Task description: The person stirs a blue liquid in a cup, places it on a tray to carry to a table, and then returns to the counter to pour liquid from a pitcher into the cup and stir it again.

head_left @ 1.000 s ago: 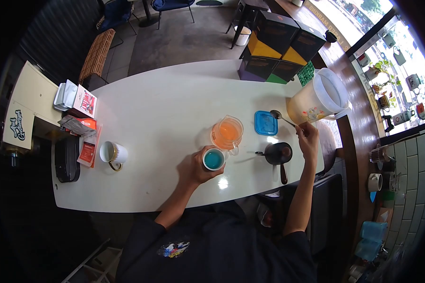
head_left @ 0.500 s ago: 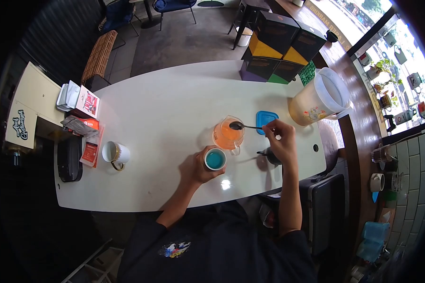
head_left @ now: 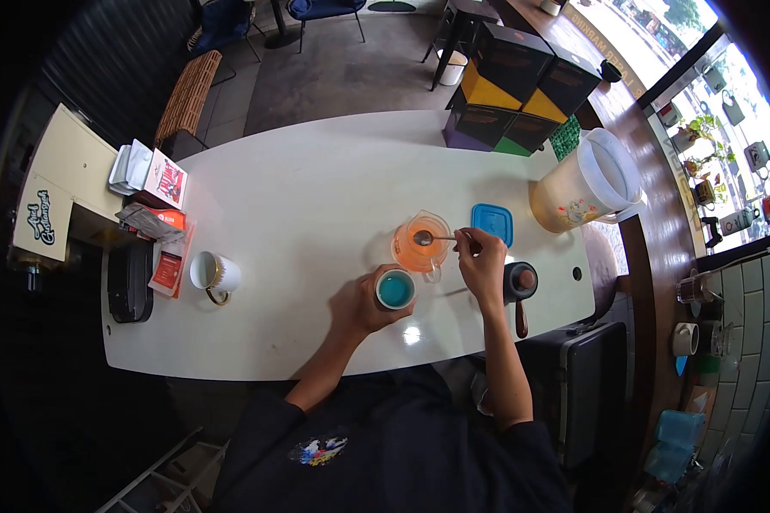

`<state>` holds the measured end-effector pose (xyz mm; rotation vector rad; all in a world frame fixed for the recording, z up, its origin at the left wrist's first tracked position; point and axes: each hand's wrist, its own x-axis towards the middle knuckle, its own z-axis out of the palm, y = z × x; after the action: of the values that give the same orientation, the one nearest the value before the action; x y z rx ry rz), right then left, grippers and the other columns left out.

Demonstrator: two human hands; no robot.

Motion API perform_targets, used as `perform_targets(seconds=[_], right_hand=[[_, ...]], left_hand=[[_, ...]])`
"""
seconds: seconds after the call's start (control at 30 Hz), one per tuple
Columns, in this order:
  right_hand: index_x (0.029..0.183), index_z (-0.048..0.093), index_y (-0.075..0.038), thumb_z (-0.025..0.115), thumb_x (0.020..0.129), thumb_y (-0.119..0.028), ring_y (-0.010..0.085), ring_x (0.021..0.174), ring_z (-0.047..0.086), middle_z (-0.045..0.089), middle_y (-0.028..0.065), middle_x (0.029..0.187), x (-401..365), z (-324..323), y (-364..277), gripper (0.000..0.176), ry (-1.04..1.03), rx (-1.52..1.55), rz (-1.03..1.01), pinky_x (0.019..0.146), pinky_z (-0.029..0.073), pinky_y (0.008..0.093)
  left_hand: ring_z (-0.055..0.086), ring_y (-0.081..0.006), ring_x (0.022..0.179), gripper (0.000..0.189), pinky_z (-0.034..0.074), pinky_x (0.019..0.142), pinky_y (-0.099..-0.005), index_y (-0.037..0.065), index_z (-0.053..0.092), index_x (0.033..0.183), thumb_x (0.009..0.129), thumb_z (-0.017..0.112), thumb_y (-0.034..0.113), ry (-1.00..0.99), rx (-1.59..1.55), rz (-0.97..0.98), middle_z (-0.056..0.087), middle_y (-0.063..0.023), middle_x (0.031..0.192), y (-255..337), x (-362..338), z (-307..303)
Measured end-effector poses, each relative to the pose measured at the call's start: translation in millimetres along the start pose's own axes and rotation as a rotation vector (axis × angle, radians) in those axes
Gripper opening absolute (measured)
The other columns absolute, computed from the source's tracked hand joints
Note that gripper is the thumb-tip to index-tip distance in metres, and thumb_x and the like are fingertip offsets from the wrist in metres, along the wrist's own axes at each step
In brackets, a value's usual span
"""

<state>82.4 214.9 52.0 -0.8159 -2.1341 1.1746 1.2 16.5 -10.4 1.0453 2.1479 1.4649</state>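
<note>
"Two hands over the white table (head_left: 299,205): how do they stand?"

"The left hand (head_left: 373,303) is curled narrow around a cup (head_left: 395,290). The right hand (head_left: 482,258) pinches a spoon (head_left: 443,238) by its handle."

"And how does the cup look?"

"Pale and round-rimmed, with flat blue-green liquid inside. It's at the near side, just left of and nearer than the clear jug (head_left: 409,251), which holds bright orange liquid. I can't tell whether the cup touches the table."

"Where's the spoon's bowl?"

"Dark and rounded, at the jug's mouth; whether it touches the orange, I can't tell."

"What's right of the jug?"

"A blue lid (head_left: 492,224) on the far side, a black pot (head_left: 514,285) nearer."
</note>
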Motion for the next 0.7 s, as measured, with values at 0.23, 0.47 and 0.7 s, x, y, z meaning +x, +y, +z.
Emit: perform_targets(seconds=[0.23, 0.47, 0.7], right_hand=[[0.088, 0.071, 0.005, 0.067, 0.086, -0.008, 0.0118, 0.049, 0.05, 0.058, 0.0099, 0.056, -2.3, 12.6, 5.3, 0.014, 0.059, -0.023, -0.034, 0.051, 0.041, 0.0297], [0.089, 0.071, 0.005, 0.068, 0.086, -0.009, 0.0121, 0.052, 0.053, 0.062, 0.0105, 0.06, -4.4, 19.4, 6.0, 0.016, 0.065, 0.015, 0.0, 0.053, 0.042, 0.0281], [0.092, 0.07, 0.006, 0.068, 0.09, -0.01, 0.0075, 0.055, 0.056, 0.065, 0.0054, 0.064, -3.1, 16.7, 11.9, 0.017, 0.022, 0.058, 0.064, 0.054, 0.044, 0.0226]], left_hand=[[0.065, -0.0148, 0.096, 0.061, 0.053, 0.083, -0.0305, 0.005, 0.056, 0.119, 0.068, 0.088, 0.019, -0.01, -0.176, 0.081, 0.066, -0.0057, 0.109, -1.3, 1.6, 5.6], [0.056, -0.0225, 0.121, 0.078, 0.044, 0.102, -0.0369, 0.002, 0.047, 0.133, 0.075, 0.083, 0.039, -0.069, -0.212, 0.117, 0.06, -0.0119, 0.124, -4.2, -0.7, -3.3], [0.055, -0.0262, 0.124, 0.06, 0.036, 0.11, -0.0393, -0.003, 0.054, 0.127, 0.104, 0.023, 0.042, 0.182, -0.508, -0.014, 0.06, -0.0165, 0.128, -33.7, 1.5, -4.0]])
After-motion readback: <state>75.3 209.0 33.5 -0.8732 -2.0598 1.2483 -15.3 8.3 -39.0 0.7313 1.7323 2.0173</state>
